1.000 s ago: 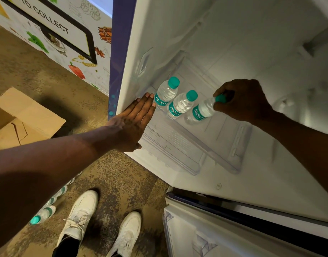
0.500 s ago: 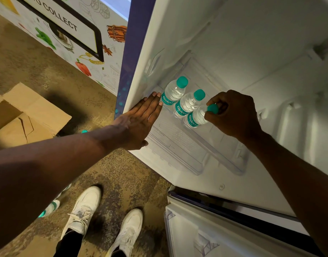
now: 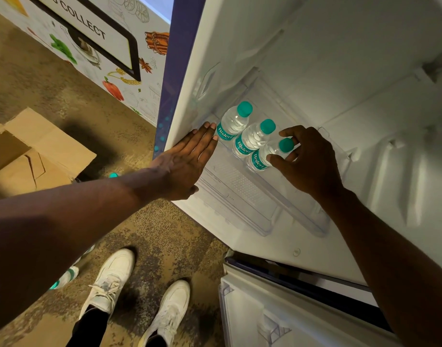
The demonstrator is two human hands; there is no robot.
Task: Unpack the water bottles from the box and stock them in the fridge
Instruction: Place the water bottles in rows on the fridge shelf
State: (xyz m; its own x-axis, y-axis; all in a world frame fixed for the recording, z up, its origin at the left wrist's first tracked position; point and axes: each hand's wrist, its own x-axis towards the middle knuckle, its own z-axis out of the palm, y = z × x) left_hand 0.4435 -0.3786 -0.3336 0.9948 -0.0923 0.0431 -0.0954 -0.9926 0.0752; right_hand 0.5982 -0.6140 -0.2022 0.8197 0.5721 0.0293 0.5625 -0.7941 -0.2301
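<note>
Head view: looking down into an open fridge (image 3: 340, 71), floor to the left.
Left hand (image 3: 187, 161): fingers straight and together, flat against the fridge's white inner wall, just beside the first bottle (image 3: 233, 122).
Right hand (image 3: 307, 161): fingers and thumb curled round the neck of the third bottle (image 3: 265, 157).
Stocked: three bottles in a row, second bottle (image 3: 253, 140) between the others, in the clear shelf (image 3: 277, 216).
Left: floor bottles (image 3: 65, 278) lie near the shoes; the cardboard box (image 3: 40, 156) is open, contents hidden.
Progress: probably early.
</note>
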